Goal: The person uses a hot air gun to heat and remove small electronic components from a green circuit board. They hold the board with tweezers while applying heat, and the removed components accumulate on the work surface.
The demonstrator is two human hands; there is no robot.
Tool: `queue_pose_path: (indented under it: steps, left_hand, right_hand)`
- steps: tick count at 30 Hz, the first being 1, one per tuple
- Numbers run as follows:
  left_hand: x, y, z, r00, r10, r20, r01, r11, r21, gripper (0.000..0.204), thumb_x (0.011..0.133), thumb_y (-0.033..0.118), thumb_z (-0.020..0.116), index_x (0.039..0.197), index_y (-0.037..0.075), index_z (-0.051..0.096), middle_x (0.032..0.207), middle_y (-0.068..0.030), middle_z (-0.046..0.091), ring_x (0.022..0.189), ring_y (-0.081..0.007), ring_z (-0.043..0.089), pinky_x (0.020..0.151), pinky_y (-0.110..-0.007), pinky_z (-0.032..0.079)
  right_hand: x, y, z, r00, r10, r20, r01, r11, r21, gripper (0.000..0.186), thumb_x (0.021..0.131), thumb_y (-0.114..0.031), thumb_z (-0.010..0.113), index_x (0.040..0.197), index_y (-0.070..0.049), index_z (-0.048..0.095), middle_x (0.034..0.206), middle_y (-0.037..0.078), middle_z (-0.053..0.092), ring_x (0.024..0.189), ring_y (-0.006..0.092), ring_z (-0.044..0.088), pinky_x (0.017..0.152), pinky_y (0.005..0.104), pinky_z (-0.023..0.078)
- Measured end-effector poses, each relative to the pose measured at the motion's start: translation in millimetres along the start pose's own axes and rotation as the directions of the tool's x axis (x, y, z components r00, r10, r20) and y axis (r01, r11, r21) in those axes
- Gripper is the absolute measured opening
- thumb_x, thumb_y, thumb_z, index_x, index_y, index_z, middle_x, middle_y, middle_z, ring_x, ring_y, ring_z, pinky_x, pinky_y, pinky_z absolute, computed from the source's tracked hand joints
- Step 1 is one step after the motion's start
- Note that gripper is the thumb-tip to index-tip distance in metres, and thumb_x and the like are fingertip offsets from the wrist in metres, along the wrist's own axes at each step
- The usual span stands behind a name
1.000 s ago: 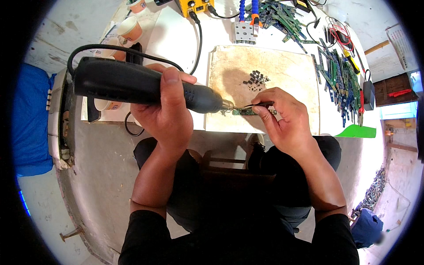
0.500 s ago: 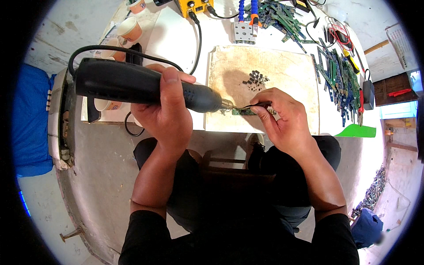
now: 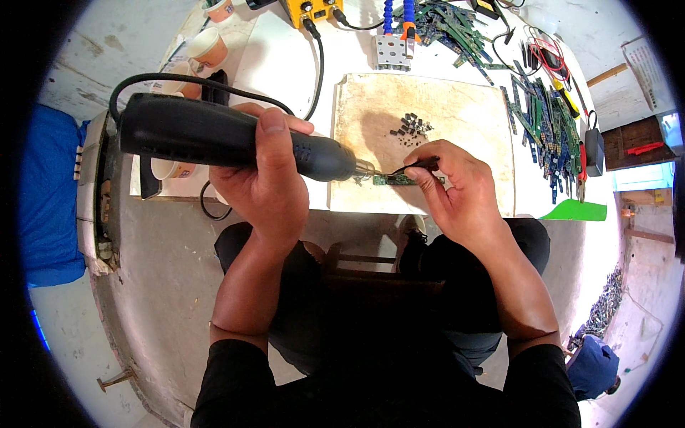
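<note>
Here, two hands work over a small green circuit board strip (image 3: 397,180) on a stained beige work mat (image 3: 464,121).

The left hand (image 3: 264,187) is wrapped fully around a thick, matte black hot-air tool (image 3: 228,139), whose short metal nozzle points right at the strip's left end; its black cable loops back over the white tabletop (image 3: 278,57). The right hand (image 3: 457,189) pinches thin black tweezers (image 3: 414,166) between thumb and fingers, tips down on the strip, which lies flat near the mat's front edge, just between both hands. A loose cluster of tiny dark chips (image 3: 410,127) sits farther back on the mat. Long green circuit board strips (image 3: 546,132) lie heaped to the right, and paper cups (image 3: 207,46) stand at the left.
</note>
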State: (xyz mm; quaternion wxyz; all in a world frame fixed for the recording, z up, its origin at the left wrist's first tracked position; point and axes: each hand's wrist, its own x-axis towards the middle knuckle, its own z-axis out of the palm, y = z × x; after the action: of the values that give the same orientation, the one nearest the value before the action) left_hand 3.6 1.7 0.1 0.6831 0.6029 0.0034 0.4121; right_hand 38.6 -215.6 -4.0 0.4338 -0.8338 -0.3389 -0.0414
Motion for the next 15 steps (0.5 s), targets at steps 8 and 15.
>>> queue_pose_path:
  steps: [8,15]
  left_hand:
    - [-1,0,2,1.0,-0.022,-0.014,0.022,1.0,-0.006,0.013,0.095,0.016,0.063,0.093,0.004,0.059,0.071,-0.0071,0.069,0.064,-0.0093,0.064,0.067,-0.021,0.049]
    - [-1,-1,0,1.0,0.011,0.0,-0.011,1.0,0.004,0.011,0.095,0.015,0.062,0.092,0.005,0.06,0.072,-0.0069,0.07,0.064,-0.0084,0.063,0.068,-0.02,0.048]
  right_hand:
    - [3,8,-1,0.971,0.076,-0.225,-0.086,0.996,-0.033,0.01,0.087,0.0,0.067,0.097,0.0,0.064,0.087,0.016,0.068,0.078,0.0292,0.069,0.069,0.0336,0.053]
    - [4,9,-1,0.947,0.176,-0.269,-0.191,0.981,-0.03,0.012,0.089,-0.002,0.068,0.1,0.001,0.064,0.086,0.016,0.069,0.077,0.0247,0.07,0.07,0.0326,0.053]
